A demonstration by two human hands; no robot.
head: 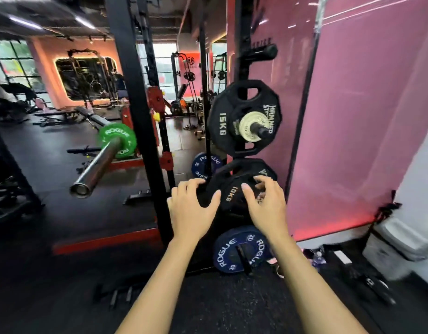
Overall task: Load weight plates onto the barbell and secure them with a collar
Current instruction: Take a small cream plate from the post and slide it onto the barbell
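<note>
both hands — left hand [192, 204], right hand [266, 203] — grasp the 10kg plate [229, 196], just below the 15kg plate [226, 124].

Both arms extended; left hand [192, 208] and right hand [266, 201] spread, fingers curled.

Glossy chrome-look barbell sleeve [97, 168], matt black rubbery 10 kg plate [232, 192], speckled rubber-like floor [220, 307]

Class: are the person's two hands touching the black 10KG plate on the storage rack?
Touching. The head view shows the left hand and right hand with fingers pressed onto the 10KG plate.
</note>
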